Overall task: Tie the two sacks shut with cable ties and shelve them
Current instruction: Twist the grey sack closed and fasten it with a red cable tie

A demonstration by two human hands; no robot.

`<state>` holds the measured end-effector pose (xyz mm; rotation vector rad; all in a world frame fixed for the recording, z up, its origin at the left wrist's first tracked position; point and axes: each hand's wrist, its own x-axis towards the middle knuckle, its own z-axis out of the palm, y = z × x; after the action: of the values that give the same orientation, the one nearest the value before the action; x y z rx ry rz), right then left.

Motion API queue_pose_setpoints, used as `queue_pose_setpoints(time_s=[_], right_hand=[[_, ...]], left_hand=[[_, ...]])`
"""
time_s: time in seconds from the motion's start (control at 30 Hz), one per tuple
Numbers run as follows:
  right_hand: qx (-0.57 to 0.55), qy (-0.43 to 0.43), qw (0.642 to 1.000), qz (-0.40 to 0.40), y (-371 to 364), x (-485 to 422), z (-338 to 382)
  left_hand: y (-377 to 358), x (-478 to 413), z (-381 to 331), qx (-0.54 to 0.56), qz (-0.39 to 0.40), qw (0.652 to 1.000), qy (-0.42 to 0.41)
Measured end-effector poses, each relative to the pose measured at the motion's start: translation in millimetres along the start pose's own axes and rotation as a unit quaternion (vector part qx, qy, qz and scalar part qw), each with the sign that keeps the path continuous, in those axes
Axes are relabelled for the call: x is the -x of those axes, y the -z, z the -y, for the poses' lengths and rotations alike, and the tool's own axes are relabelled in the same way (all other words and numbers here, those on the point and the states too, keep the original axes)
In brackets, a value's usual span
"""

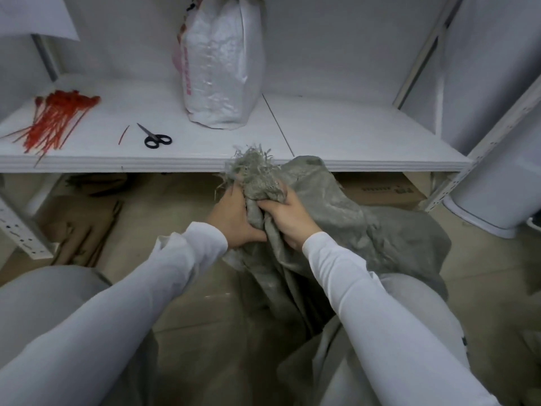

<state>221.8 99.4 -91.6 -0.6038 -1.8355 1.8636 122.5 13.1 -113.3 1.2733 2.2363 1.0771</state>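
Left hand [234,221] and right hand [288,219] both grip the gathered, frayed neck of the grey woven sack [366,230] on the floor, below the shelf's [351,133] front edge.

White sack [222,68] top cut off above, its red print [187,74] illegible
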Motion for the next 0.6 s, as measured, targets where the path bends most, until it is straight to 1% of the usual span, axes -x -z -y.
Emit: queue_pose_setpoints(time_s=[0.07, 0.1, 0.17, 0.27, 0.3, 0.33, 0.37, 0.4, 0.43, 0.47, 0.5, 0.53, 0.57, 0.6], right_hand=[[-0.01, 0.028, 0.999, 0.022, -5, 0, 7], [-0.009, 0.042, 0.998, 0.037, -6, -1, 11], [0.027, 0.071, 0.995, 0.068, -5, -3, 18], [0.123, 0.136, 0.979, 0.089, -1, -6, 28], [0.181, 0.154, 0.969, 0.074, 5, -7, 30], [0.276, 0.158, 0.947, 0.052, 14, -12, 28], [0.394, 0.126, 0.91, 0.036, 27, -17, 27], [0.503, 0.046, 0.862, 0.031, 44, -22, 22], [0.576, -0.062, 0.814, 0.039, 59, -26, 16], [0.613, -0.165, 0.771, 0.051, 71, -28, 8], [0.634, -0.235, 0.735, 0.059, 78, -29, 0], [0.642, -0.269, 0.716, 0.057, 79, -29, -10], [0.644, -0.274, 0.713, 0.043, 77, -28, -20], [0.635, -0.254, 0.73, 0.018, 72, -29, -30]], left_hand=[[7, 3, -5, 0.016, -0.023, 0.999, 0.025], [12, 4, -6, -0.002, -0.04, 0.999, 0.023], [23, 7, -9, -0.047, -0.074, 0.996, 0.009], [34, 8, -9, -0.073, -0.109, 0.991, 0.024], [36, 8, -7, -0.085, -0.115, 0.989, 0.035], [38, 8, -6, -0.099, -0.123, 0.987, 0.041], [38, 7, -4, -0.109, -0.13, 0.985, 0.045], [39, 8, -2, -0.113, -0.136, 0.983, 0.046], [40, 10, -1, -0.11, -0.142, 0.983, 0.048], [39, 11, -1, -0.104, -0.149, 0.982, 0.045], [39, 12, -1, -0.1, -0.155, 0.982, 0.039], [37, 12, -2, -0.097, -0.159, 0.982, 0.031], [36, 14, -2, -0.097, -0.157, 0.982, 0.028], [35, 16, -2, -0.103, -0.156, 0.982, 0.028]])
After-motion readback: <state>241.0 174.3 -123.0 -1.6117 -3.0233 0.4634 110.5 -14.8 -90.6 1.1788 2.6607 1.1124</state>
